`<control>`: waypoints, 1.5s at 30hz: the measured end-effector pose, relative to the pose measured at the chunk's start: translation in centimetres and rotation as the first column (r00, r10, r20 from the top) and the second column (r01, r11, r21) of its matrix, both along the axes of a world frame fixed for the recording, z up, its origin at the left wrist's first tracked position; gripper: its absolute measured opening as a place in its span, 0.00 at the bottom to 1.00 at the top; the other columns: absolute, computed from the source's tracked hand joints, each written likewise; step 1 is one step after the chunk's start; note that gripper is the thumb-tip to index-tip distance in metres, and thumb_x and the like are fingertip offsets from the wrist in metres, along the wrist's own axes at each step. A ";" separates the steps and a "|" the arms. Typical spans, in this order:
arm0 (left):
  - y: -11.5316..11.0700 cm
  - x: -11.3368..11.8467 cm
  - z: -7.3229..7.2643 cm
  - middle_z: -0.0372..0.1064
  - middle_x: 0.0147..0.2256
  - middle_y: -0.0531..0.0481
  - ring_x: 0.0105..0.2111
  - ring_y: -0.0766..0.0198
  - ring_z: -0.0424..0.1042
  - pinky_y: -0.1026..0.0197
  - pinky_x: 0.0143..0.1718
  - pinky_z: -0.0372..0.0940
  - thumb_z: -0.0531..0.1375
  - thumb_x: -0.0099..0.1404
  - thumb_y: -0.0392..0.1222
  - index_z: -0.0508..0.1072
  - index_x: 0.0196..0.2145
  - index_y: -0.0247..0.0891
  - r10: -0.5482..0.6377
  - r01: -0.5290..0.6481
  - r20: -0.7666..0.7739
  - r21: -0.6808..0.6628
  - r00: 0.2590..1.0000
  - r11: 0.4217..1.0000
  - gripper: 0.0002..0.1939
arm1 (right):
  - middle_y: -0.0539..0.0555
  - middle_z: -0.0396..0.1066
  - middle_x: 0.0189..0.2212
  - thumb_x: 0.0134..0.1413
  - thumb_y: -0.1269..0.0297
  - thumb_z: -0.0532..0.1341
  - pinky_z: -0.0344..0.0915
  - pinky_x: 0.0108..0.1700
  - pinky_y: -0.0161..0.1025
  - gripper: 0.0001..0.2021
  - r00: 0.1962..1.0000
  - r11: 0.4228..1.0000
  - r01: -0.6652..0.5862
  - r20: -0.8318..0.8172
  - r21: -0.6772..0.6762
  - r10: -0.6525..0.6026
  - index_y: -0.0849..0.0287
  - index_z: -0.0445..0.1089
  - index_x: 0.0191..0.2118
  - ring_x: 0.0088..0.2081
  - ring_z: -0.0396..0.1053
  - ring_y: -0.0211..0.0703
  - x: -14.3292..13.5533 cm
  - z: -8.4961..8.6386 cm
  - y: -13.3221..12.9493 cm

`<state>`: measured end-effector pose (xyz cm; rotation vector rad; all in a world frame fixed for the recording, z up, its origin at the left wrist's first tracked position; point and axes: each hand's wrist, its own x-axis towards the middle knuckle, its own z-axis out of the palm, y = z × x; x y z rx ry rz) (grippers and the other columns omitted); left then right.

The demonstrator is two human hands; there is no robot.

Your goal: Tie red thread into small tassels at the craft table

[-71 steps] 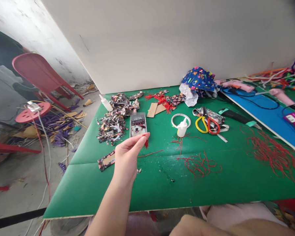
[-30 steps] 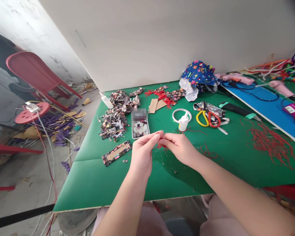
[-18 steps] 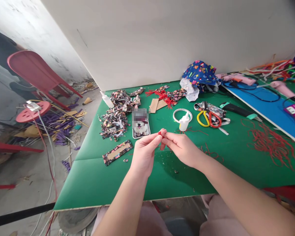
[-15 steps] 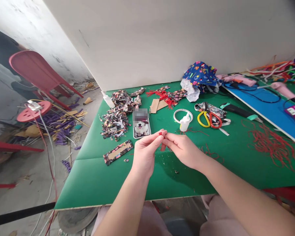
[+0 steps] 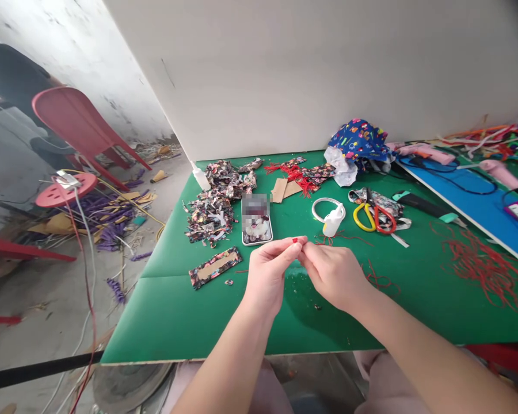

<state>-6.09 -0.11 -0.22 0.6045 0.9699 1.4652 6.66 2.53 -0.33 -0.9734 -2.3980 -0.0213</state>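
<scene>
My left hand (image 5: 268, 270) and my right hand (image 5: 333, 273) meet fingertip to fingertip above the green table (image 5: 164, 310). Between the pinched fingers shows a small red piece (image 5: 296, 241), mostly hidden. Just behind my hands lies a phone (image 5: 257, 227) with a dog picture. A white glue bottle (image 5: 333, 221) stands beside a white ring (image 5: 317, 202). Left of my left hand is a patterned fabric strip (image 5: 214, 268) with a cardboard centre. Yellow and red scissors (image 5: 374, 219) lie to the right on patterned cloth.
Fabric bundles (image 5: 211, 213) and another white bottle (image 5: 201, 177) lie at the left. Brown card pieces (image 5: 280, 190), blue cloth (image 5: 358, 144), a black-green tool (image 5: 427, 208), red threads (image 5: 486, 267) and a blue board (image 5: 479, 201) are farther back or right. A person stands near a red chair (image 5: 75, 123).
The view has shifted, so the table items appear farther right. The red piece hanging below my fingers is now out of sight; both hands remain pinched together.
</scene>
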 end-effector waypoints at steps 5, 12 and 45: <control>-0.3 0.6 0.1 0.77 0.31 0.51 0.36 0.66 0.73 0.64 0.42 0.65 0.66 0.50 0.36 0.78 0.26 0.40 0.019 -0.020 0.076 0.017 0.997 1.000 0.02 | 0.50 0.67 0.19 0.59 0.70 0.49 0.52 0.25 0.36 0.11 0.999 0.998 -0.030 -0.018 0.057 0.031 0.60 0.61 0.26 0.22 0.65 0.36 0.4 0.4 -0.2; -0.5 1.1 0.0 0.77 0.30 0.51 0.36 0.66 0.73 0.64 0.42 0.65 0.66 0.50 0.35 0.78 0.24 0.40 0.004 -0.006 0.126 0.019 0.992 1.000 0.02 | 0.50 0.66 0.19 0.59 0.70 0.49 0.52 0.25 0.35 0.11 0.995 0.998 -0.057 -0.081 -0.017 0.055 0.60 0.61 0.26 0.21 0.63 0.35 0.7 0.3 -0.5; 1.2 -2.1 0.6 0.76 0.28 0.52 0.33 0.68 0.73 0.63 0.42 0.65 0.67 0.48 0.39 0.77 0.24 0.40 0.261 -0.265 0.048 0.125 0.964 0.956 0.03 | 0.48 0.72 0.26 0.62 0.62 0.47 0.59 0.32 0.33 0.13 0.986 0.757 -0.145 -0.160 -0.638 0.054 0.57 0.66 0.31 0.29 0.69 0.36 0.4 -0.8 -0.1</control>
